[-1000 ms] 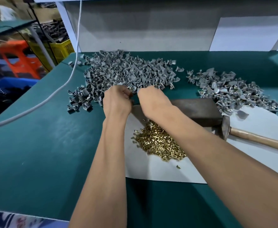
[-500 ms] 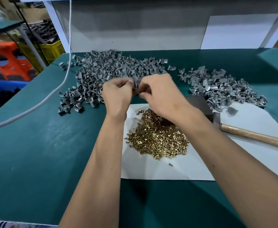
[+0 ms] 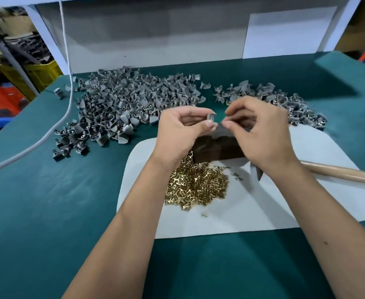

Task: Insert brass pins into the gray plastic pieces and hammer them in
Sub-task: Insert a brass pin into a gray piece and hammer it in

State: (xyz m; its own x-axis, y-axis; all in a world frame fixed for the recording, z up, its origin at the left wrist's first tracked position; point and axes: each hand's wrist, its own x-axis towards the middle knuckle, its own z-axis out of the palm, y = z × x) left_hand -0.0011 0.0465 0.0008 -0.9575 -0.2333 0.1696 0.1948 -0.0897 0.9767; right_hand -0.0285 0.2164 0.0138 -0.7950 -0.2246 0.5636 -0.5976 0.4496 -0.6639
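The step in hand looks like insertion; the left hand (image 3: 182, 128) pinches a small curved gray plastic piece (image 3: 210, 118) between thumb and fingertips, its hole facing the right hand (image 3: 261, 130), whose fingers curl narrowly together, though whether they hold a pin I cannot tell; next, seating calls for fine alignment, then the wooden-handled hammer (image 3: 337, 172); the glinting heap of short brass pins (image 3: 196, 186) lies on the smooth white sheet (image 3: 285, 203), matte gray pieces (image 3: 121, 108) piled beyond.

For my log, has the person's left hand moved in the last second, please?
Yes: left hand drew back from the big gray plastic-piece pile toward the dark block.
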